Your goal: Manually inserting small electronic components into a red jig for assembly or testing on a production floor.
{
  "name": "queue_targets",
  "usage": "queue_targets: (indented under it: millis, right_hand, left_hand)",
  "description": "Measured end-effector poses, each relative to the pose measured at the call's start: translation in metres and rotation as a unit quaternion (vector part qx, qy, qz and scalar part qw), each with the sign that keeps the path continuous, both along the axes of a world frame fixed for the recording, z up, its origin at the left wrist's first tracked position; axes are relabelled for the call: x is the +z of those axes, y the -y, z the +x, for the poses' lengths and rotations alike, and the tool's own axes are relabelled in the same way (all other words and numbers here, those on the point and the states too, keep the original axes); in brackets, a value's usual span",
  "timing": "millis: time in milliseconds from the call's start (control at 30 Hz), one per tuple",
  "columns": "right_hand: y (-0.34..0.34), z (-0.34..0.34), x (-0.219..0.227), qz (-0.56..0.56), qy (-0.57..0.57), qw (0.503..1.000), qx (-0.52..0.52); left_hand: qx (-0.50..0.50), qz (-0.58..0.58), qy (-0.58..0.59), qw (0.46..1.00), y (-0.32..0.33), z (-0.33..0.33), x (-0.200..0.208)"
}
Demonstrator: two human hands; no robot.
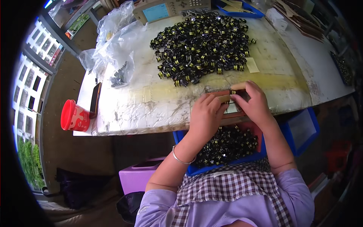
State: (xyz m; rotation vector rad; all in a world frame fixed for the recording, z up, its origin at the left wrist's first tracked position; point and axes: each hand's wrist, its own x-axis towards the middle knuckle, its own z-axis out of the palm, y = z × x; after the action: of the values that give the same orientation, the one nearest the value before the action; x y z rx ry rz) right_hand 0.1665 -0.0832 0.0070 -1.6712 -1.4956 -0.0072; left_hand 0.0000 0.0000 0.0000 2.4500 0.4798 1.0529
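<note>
My left hand (pixel 206 114) is closed, with its fingertips bunched over a reddish-brown board (pixel 221 92) at the table's near edge. What those fingertips hold, if anything, is hidden. Between the thumb and forefinger of my right hand (pixel 256 103) is a small black part with a yellow band (pixel 233 92), probably a coil component. Pale covers sit on some fingertips. Under both hands shows a ribbed metallic piece (pixel 231 108) on the board. A big heap of the same black-and-yellow parts (pixel 200 47) lies beyond my hands.
Below the table edge, a blue tray (pixel 192 170) holds more such parts. A bench instrument (pixel 170 9) stands at the back, beside clear plastic bags (pixel 113 41). At left are a red bucket (pixel 77 117) and a phone (pixel 95 100). Another blue tray (pixel 302 130) is at right.
</note>
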Motion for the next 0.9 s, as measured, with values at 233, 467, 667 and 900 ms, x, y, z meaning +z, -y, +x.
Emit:
queue_targets:
  millis: [233, 467, 667, 900]
  right_hand:
    - [-0.002, -0.003, -0.002, 0.017, -0.022, 1.0, -0.007]
    - [-0.004, -0.003, -0.001, 0.028, -0.018, 0.999, -0.007]
    - [-0.003, 0.0, -0.007, 0.017, 0.008, 1.0, -0.018]
    - [-0.001, -0.001, -0.009, 0.008, 0.014, 0.999, -0.029]
  left_hand:
    - [0.047, 0.036, 0.003, 0.998, 0.006, 0.002, 0.001]
    - [0.044, 0.019, 0.012, 0.999, 0.005, 0.004, 0.003]
    - [-0.028, 0.024, 0.015, 0.999, -0.013, -0.001, 0.002]
    - [0.014, 0.02, 0.011, 1.0, 0.002, 0.001, 0.005]
